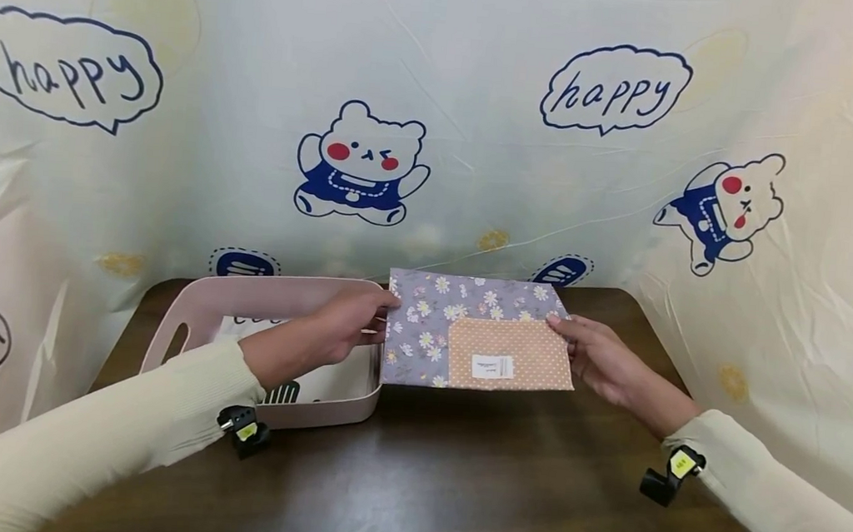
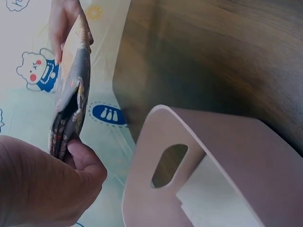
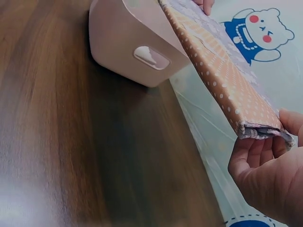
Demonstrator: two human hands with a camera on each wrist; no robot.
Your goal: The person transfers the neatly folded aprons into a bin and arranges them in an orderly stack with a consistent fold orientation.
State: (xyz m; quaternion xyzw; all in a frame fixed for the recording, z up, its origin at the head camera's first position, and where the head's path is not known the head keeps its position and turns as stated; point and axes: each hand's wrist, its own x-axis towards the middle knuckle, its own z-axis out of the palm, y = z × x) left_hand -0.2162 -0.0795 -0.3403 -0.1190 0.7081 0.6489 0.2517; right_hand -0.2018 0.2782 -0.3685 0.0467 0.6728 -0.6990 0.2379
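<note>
A folded floral cloth (image 1: pixel 421 341), grey-purple with daisies, hangs in the air above the table, with an orange dotted patch (image 1: pixel 526 341) and a small white label (image 1: pixel 492 366) facing me. My left hand (image 1: pixel 350 323) pinches its left edge, thumb on one side and fingers behind. At the opposite edge, my right hand (image 1: pixel 600 355) grips it the same way. Folded layers (image 2: pixel 71 113) show at the left end in the left wrist view, and the right wrist view shows them bunched (image 3: pixel 260 131) between the right thumb and fingers.
A pink plastic basket (image 1: pixel 366 407) with handle holes stands on the brown wooden table (image 1: pixel 500 480), below and beside my left forearm. Inside lie white sheet-like items (image 2: pixel 213 198) and a dark slotted item (image 1: pixel 283 392). A printed curtain (image 1: pixel 478 178) hangs behind the table.
</note>
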